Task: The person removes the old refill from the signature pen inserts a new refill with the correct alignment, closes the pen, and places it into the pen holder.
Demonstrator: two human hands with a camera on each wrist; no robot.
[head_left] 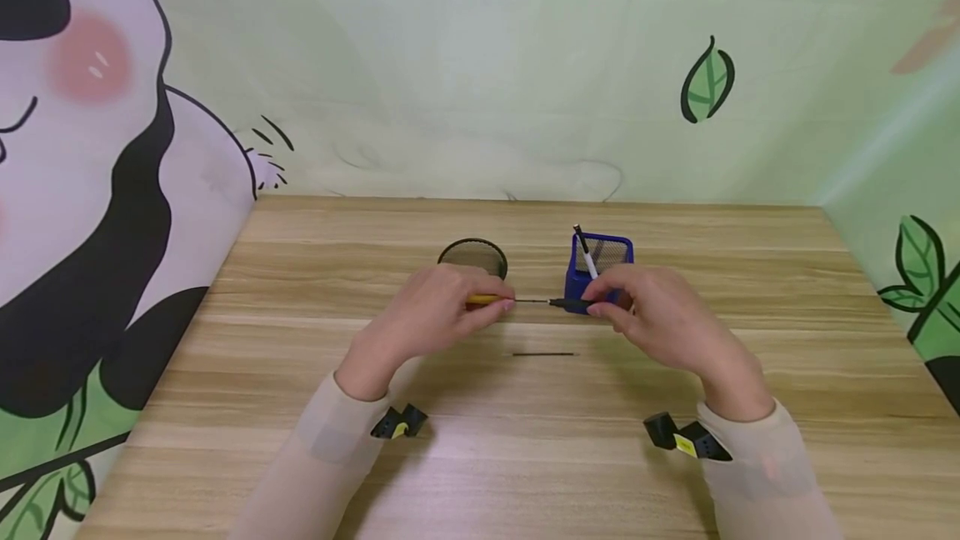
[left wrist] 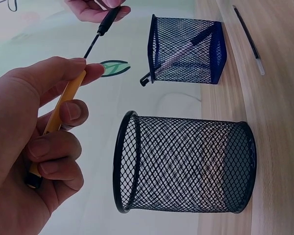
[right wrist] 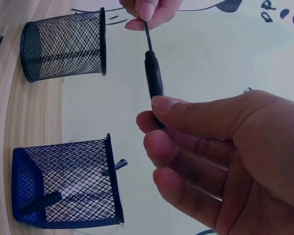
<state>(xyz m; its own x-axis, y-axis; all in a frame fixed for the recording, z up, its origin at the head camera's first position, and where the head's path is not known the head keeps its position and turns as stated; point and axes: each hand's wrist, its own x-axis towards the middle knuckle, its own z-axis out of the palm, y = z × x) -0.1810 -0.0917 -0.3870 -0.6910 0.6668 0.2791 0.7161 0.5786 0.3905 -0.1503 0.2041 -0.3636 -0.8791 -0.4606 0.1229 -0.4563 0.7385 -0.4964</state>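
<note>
My left hand [head_left: 438,311] grips a yellow pen barrel [left wrist: 74,88] with a black end, the fingers curled round it. Between thumb and fingertips, my right hand [head_left: 667,319] pinches a black pen grip section [right wrist: 154,73]. A thin dark rod [right wrist: 148,38] runs from the black section to the yellow barrel, bridging the two hands above the table. Nearer to me, on the wood, lies a slim black pen refill [head_left: 543,354] with a clear end.
Behind the left hand stands a round black mesh pen holder [left wrist: 186,166]. A square blue mesh pen holder [left wrist: 186,49] is behind the right hand, with a white and black pen [head_left: 588,253] leaning in it. The wooden table [head_left: 525,457] meets a printed wall [head_left: 450,107].
</note>
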